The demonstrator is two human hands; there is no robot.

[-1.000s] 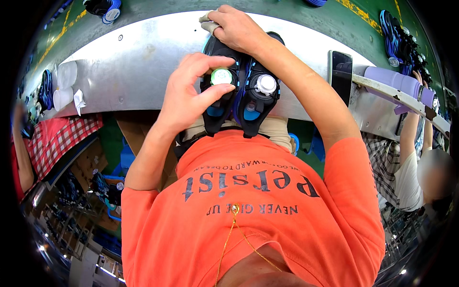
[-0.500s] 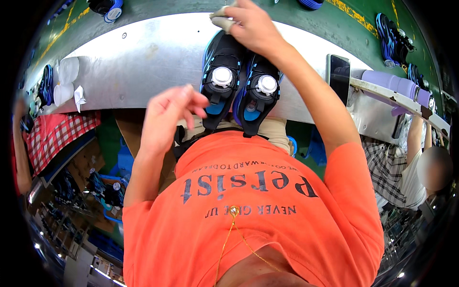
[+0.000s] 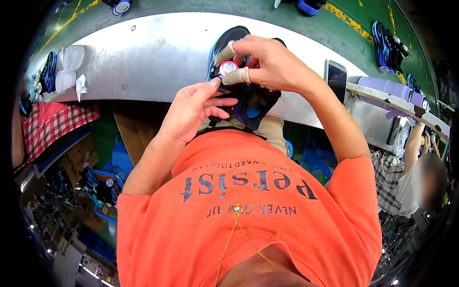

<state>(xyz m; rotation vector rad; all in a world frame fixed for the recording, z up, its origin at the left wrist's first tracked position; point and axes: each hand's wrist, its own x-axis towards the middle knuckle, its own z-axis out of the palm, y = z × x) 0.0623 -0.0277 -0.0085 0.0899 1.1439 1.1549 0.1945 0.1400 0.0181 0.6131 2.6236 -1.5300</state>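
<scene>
A pair of black and blue shoes lies on the metal table in front of me, the left shoe (image 3: pixel 229 39) beside the right shoe (image 3: pixel 256 107). Over the left shoe, my right hand (image 3: pixel 267 62) grips a round pink-rimmed piece (image 3: pixel 229 68) with a pale patterned face. Beige cloth covers wrap its thumb and a finger. My left hand (image 3: pixel 198 103) touches the near side of that piece, thumb against forefinger, other fingers stretched over the shoe. What the pinch holds is too small to make out. My right hand and forearm hide much of the right shoe.
A phone (image 3: pixel 335 79) lies on the table at the right, near a painted metal bar (image 3: pixel 382 97) and a lilac bottle (image 3: pixel 387 86). White cups (image 3: pixel 65 81) and a crumpled tissue (image 3: pixel 81 86) stand left. Other people sit at both sides. More shoes (image 3: pixel 387 45) lie beyond the table.
My right hand has come back from the shoe's toe to its middle. My left hand has moved right, to the shoe. The pink-rimmed piece now shows where a white round piece was.
</scene>
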